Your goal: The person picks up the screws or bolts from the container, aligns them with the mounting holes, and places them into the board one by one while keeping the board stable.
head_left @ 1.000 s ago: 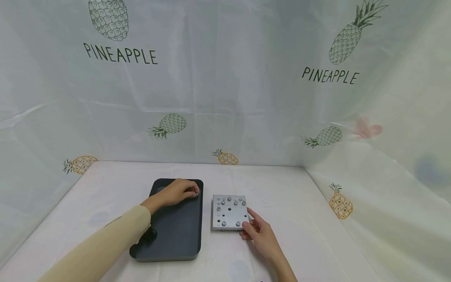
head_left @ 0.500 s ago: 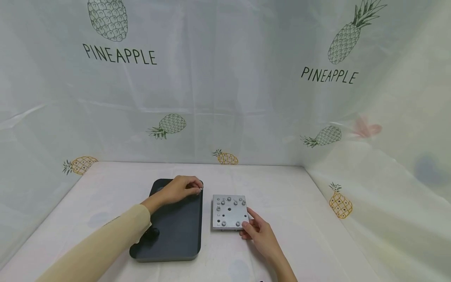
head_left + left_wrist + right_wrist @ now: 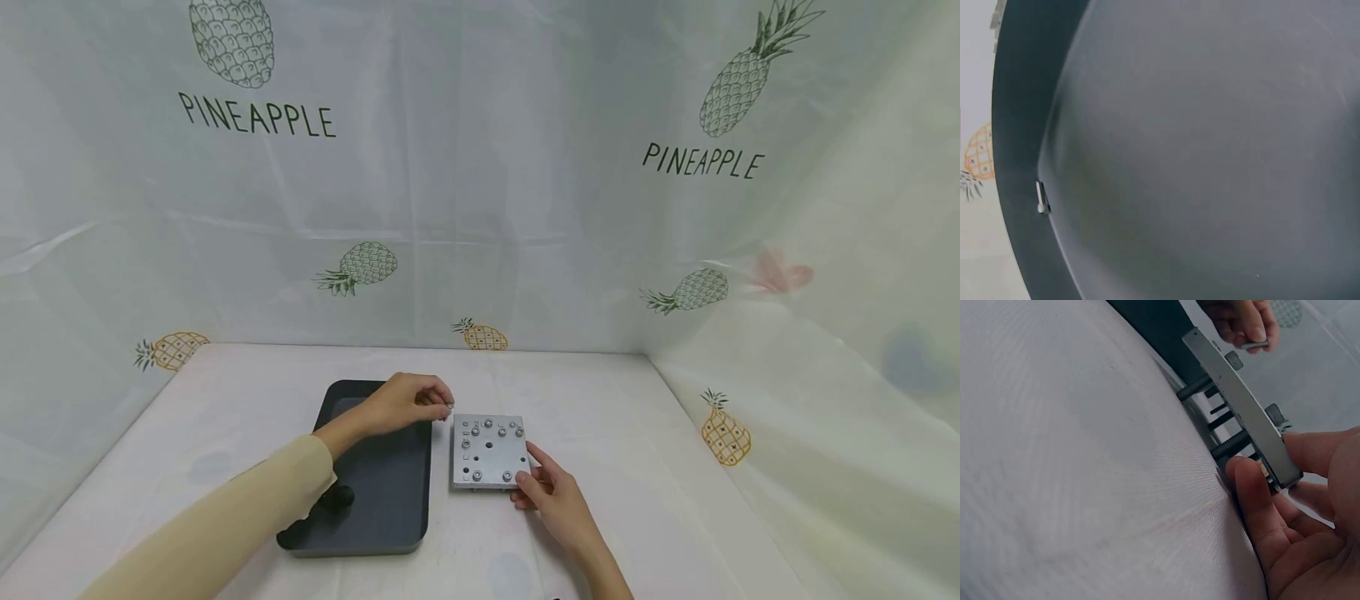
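Note:
My left hand (image 3: 412,402) pinches a small metal pin (image 3: 1255,344), held just beyond the right rim of the dark tray (image 3: 390,546). To its lower right, a square silver metal plate (image 3: 489,460) carries several socket-head screws and some bare holes. My right hand (image 3: 552,500) grips the plate's near right corner, thumb on top and fingers underneath. The right wrist view shows screw shanks sticking out below the plate (image 3: 1241,409), which stands raised off the cloth. Another small metal pin or screw (image 3: 1042,197) lies in the tray against its wall. My left hand is outside the left wrist view.
A white cloth (image 3: 615,433) covers the table. Behind it hangs a pale curtain (image 3: 525,208) printed with pineapples. A dark rounded object (image 3: 339,497) shows beside the left sleeve, over the tray.
My left hand has moved right with the metal pin, from above the tray's far right corner to past its rim, close to the plate. My right hand and the plate have stayed put.

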Motion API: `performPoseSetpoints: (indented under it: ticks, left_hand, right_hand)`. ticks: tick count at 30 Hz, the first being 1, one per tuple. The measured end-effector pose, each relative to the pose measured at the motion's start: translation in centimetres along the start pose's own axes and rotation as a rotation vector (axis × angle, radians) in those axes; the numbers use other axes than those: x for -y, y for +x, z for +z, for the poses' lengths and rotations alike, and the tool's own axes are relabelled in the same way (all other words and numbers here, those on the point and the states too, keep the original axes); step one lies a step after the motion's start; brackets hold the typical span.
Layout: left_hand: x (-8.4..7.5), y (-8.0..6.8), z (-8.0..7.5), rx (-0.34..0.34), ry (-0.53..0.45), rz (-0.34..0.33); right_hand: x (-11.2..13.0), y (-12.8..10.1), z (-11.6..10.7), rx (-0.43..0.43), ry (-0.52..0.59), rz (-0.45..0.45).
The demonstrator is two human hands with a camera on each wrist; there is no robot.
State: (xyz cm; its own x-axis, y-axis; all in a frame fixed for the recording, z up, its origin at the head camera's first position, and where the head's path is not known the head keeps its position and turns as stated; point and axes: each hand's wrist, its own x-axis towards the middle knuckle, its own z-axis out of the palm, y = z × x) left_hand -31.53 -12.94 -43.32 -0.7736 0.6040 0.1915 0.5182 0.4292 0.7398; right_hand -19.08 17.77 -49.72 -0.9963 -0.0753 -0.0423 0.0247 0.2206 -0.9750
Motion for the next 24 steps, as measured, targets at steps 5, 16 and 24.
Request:
performPoseSetpoints:
  ticks: [5, 16, 24]
  left_hand:
    - [-0.3, 0.3, 0.5, 0.005, -0.025, 0.006]
    - [-1.1, 0.1, 1.3, 0.081, -0.117, -0.010]
    - [-1.6, 0.2, 2.2, 0.111, -0.091, 0.025]
  right_hand:
    - [-0.1, 0.0, 0.0, 0.000, 0.001, 0.003]
    - [-0.1, 0.1, 0.0, -0.002, -0.003, -0.001]
    - [-0.1, 0.1, -0.1, 0.004, -0.008, -0.007]
